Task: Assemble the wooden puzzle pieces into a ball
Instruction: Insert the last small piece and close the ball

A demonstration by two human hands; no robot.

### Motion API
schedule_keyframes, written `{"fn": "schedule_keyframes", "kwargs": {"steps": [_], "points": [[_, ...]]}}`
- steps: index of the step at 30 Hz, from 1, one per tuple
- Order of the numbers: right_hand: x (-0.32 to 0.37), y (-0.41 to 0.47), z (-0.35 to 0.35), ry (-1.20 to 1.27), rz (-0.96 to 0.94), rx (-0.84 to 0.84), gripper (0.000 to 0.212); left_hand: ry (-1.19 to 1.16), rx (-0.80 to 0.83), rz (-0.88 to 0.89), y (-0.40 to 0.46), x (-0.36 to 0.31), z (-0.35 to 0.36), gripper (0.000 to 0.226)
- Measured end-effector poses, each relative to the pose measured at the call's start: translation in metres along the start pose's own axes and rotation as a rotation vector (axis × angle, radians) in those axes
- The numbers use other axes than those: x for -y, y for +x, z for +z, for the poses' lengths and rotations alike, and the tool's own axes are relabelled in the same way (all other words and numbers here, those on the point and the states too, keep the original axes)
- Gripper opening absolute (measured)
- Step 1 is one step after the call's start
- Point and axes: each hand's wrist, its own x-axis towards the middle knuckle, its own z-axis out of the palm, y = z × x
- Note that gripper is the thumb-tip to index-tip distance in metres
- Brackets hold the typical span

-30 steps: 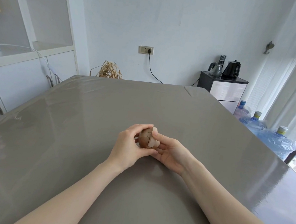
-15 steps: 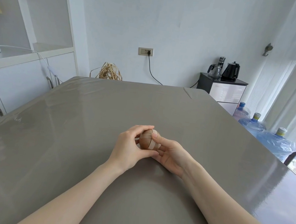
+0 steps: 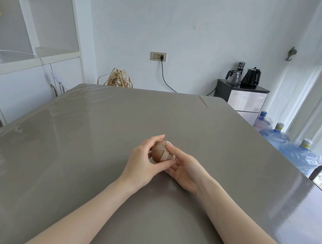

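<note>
A brown wooden puzzle ball with visible seams between its pieces sits between both hands, just above the grey table. My left hand curls round its left side, thumb under and fingers over the top. My right hand holds it from the right, thumb on top and fingers underneath, the wrist resting on the table. The far side of the ball is hidden by my fingers.
White cabinets and shelves stand along the left. A straw bundle sits beyond the table's far edge. A dark side cabinet with kettles and several blue water bottles stand to the right.
A pale piece that stuck out at the ball's right side has slid in, and the ball now looks closed and rounder. Both hands stay in the same place with small finger shifts.
</note>
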Motion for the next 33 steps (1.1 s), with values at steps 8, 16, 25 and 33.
{"fn": "schedule_keyframes", "kwargs": {"steps": [8,16,25,33], "points": [[0.0008,-0.0018,0.0041,-0.088,-0.001,0.065,0.027,0.050,-0.032,0.016,0.0024,-0.0037,0.0096,0.072],[0.0005,-0.0012,0.0057,-0.141,-0.007,0.091,0.027,0.027,-0.040,0.026,0.0060,-0.0064,0.0070,0.040],[0.0021,-0.0025,0.0077,-0.161,-0.019,0.124,0.027,0.031,-0.114,0.095,0.0034,-0.0048,0.0116,0.034],[0.0046,-0.0046,0.0090,-0.205,-0.030,0.131,0.041,-0.013,-0.109,0.065,0.0035,-0.0022,0.0123,0.035]]}}
